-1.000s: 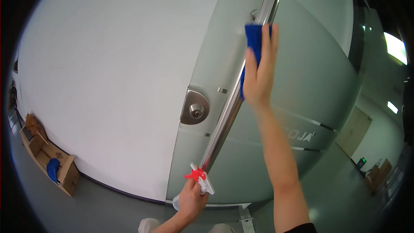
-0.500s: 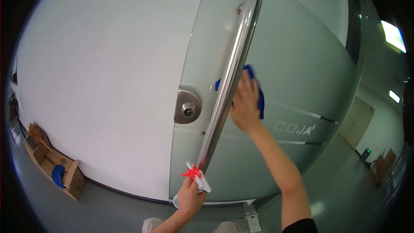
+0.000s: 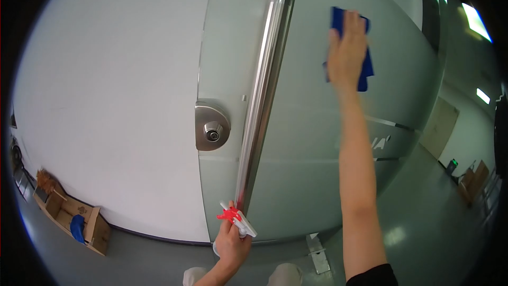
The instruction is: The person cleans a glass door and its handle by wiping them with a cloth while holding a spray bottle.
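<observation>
A blue cloth (image 3: pixel 367 69) lies against the frosted glass door (image 3: pixel 309 143), pressed there by my right hand (image 3: pixel 347 53). The fingers point upward over the cloth, with part of it showing on both sides. Low down by the foot of the long metal door handle (image 3: pixel 264 74), my left hand (image 3: pixel 233 246) grips a spray bottle (image 3: pixel 231 214) with a red and white trigger head. Most of the bottle's body is hidden behind that hand. A round metal lock (image 3: pixel 212 131) sits on the glass left of the handle.
A cardboard box (image 3: pixel 98 230) stands on the floor at the left, with a blue cloth (image 3: pixel 78 228) hanging in it. A metal floor fitting (image 3: pixel 318 254) lies below the door. White lettering (image 3: pixel 380 143) marks the glass beneath my right arm. Further right are another cardboard box (image 3: pixel 474 182) and a door (image 3: pixel 440 127).
My right hand has carried the blue cloth up and to the right, from beside the handle to open glass. The view has shifted slightly; my left hand still holds the spray bottle.
</observation>
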The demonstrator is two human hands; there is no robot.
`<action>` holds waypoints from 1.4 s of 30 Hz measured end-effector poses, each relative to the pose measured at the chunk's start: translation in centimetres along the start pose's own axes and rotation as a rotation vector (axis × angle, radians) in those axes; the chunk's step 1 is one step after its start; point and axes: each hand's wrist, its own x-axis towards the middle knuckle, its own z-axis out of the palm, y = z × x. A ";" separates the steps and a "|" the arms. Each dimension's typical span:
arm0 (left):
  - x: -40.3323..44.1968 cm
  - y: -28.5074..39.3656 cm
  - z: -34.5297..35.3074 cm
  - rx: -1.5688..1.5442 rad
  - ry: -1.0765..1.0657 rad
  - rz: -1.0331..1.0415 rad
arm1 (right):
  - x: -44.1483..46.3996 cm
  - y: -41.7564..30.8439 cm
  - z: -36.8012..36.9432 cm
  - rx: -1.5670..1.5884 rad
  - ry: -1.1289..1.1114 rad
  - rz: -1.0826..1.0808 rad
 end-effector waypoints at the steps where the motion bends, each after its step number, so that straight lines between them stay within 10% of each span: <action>1: 0.0 0.0 0.0 0.007 0.003 0.005 | -1.4 -2.4 -0.5 0.042 -0.043 -0.058; 10: 0.3 0.3 -0.6 0.018 -0.044 0.061 | -16.0 -7.3 -6.4 0.229 -0.608 -0.327; 21: -0.2 0.0 0.6 0.024 0.019 -0.060 | -19.0 9.2 -8.1 -0.120 0.076 0.612; 28: -0.5 0.4 1.0 0.041 0.033 -0.107 | -17.6 4.2 -9.9 0.099 -0.255 0.213; 42: -0.4 0.9 1.5 0.080 0.049 -0.054 | -28.1 26.9 -15.5 -0.115 0.156 0.877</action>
